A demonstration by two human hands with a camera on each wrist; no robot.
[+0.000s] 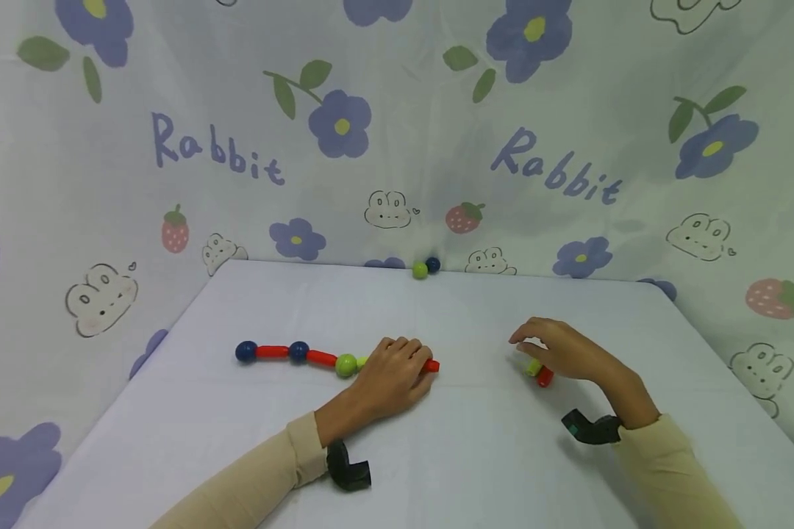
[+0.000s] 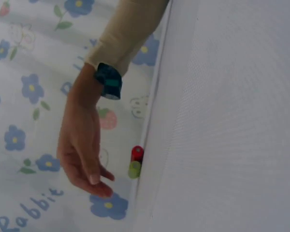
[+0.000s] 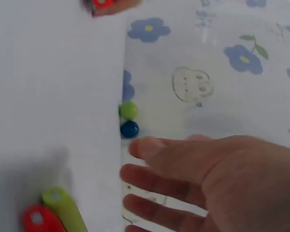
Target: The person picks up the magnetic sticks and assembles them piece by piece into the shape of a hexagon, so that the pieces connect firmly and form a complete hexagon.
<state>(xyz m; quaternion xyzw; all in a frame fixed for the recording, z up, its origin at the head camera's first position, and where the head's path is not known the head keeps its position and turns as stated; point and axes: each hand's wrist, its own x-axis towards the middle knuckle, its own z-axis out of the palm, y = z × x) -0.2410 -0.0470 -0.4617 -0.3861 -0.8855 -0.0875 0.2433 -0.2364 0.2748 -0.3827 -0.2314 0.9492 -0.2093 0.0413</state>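
Head view alone shows the nearer green ball (image 1: 346, 365)

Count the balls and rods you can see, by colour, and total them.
Dark blue balls: 3
Green balls: 2
Red rods: 4
Yellow-green rods: 2
Total: 11 in view; the left hand may hide more.

Curtained tabletop setup, white table (image 1: 476, 455), floral rabbit-print cloth (image 1: 423, 125) hung behind and along its sides, room type unclear
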